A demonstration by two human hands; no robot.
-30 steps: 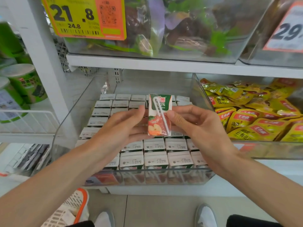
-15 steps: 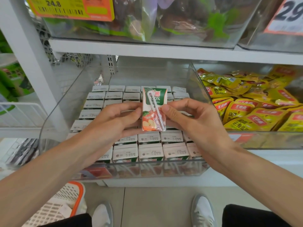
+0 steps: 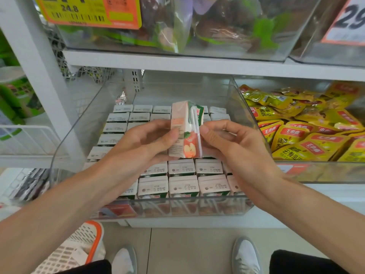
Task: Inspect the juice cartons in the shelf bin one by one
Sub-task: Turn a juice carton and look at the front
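Both hands are holding one juice carton (image 3: 184, 133) upright above the middle of the clear shelf bin (image 3: 177, 207), lifted clear of the rows beneath. The left hand (image 3: 142, 143) is gripping it from the left, with the thumb pressing the narrow printed side and the other fingers wrapping behind. The right hand (image 3: 233, 147) is pinching its right edge, with the thumb lying beside the white straw (image 3: 194, 123) and the fingers curling round the back. The carton is presenting a corner edge to the camera, so the side panel and part of the apple-printed front are both showing.

The remaining cartons (image 3: 183, 186) are standing packed edge to edge in rows, tops up, with the nearest row just behind the bin's front wall. Behind the last row, a bare strip is lying open up to the back wall. The hands are hiding the spot directly beneath them. Above the held carton, open air is reaching up to the white shelf board (image 3: 197, 62). On the right, the bin's wall is running just beside a neighbouring bin (image 3: 316, 173) of yellow snack pouches (image 3: 308, 135). Below, an orange-rimmed basket (image 3: 79, 246) is sitting on the floor near the person's shoes (image 3: 246, 254).
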